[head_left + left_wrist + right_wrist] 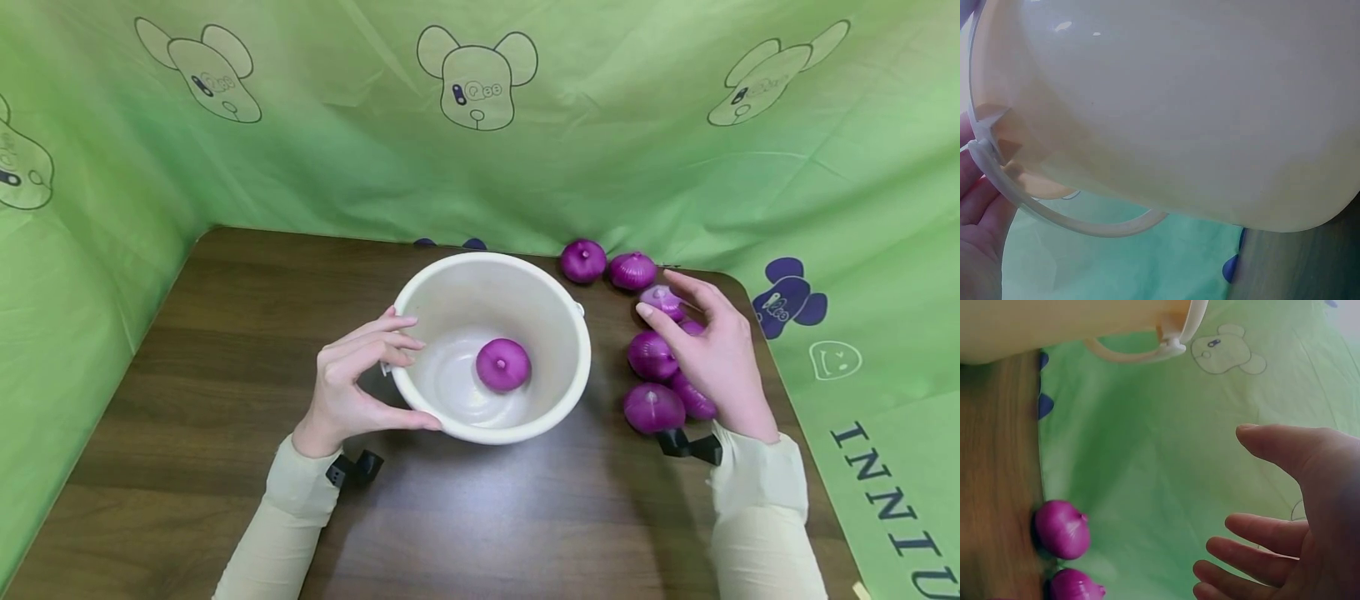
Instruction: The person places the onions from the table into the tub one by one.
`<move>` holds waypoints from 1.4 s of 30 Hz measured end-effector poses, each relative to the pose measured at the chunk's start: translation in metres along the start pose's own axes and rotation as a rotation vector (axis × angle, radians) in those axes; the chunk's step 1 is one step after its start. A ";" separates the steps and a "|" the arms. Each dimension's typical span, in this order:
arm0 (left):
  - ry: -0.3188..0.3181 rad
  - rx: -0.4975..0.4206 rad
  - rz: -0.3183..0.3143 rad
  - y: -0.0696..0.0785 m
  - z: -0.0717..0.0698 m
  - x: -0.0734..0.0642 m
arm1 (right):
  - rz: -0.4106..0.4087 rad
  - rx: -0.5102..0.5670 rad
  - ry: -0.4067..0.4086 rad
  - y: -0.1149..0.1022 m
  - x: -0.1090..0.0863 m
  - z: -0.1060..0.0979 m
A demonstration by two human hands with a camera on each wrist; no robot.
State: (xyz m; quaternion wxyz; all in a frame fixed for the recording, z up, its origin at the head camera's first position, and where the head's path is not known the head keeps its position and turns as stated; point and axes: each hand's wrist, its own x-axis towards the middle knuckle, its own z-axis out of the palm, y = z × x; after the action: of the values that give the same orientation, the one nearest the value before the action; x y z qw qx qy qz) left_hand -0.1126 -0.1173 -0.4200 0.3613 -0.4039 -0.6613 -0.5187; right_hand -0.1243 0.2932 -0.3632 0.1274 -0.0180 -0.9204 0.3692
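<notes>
A white bucket [491, 435] stands on the table with one red onion [503, 365] lying on its bottom. My left hand [360, 379] holds the bucket at its left rim, fingers over the edge and thumb along the near side. In the left wrist view the bucket's pale wall [1179, 112] fills most of the picture, its handle [1097, 226] hanging beside the fingers. Over the onions at the right, my right hand [712, 346] has thumb and fingers spread apart. Nothing shows between them in the right wrist view. The hand partly covers a paler onion [660, 300] and others.
Several more red onions lie right of the bucket, among them a near one [654, 408] and two by the back edge, the left one [583, 262] nearest the bucket. Green printed cloth [480, 183] hangs behind and beside the brown wooden table [225, 375].
</notes>
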 end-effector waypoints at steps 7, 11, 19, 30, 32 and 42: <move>0.000 -0.006 -0.005 0.000 0.000 0.000 | 0.057 -0.019 -0.041 0.007 0.000 -0.003; 0.000 -0.007 -0.010 0.000 0.000 0.000 | 0.072 -0.034 -0.059 0.012 0.000 -0.004; 0.003 -0.007 -0.009 0.000 0.000 -0.001 | 0.088 -0.065 -0.076 0.028 0.000 -0.003; 0.004 -0.009 -0.021 0.001 0.000 0.003 | 0.140 -0.124 -0.119 0.041 -0.003 -0.004; 0.001 -0.010 -0.025 0.001 -0.001 0.003 | 0.141 -0.135 -0.123 0.043 -0.003 -0.004; -0.002 -0.011 -0.030 0.001 -0.001 0.005 | 0.135 -0.176 -0.155 0.054 -0.006 -0.002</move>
State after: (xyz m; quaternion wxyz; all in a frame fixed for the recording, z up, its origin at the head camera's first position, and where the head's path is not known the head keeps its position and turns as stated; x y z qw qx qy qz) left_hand -0.1133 -0.1175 -0.4151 0.3507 -0.3962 -0.6649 -0.5272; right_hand -0.1215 0.3331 -0.4005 0.0286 -0.0623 -0.9530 0.2952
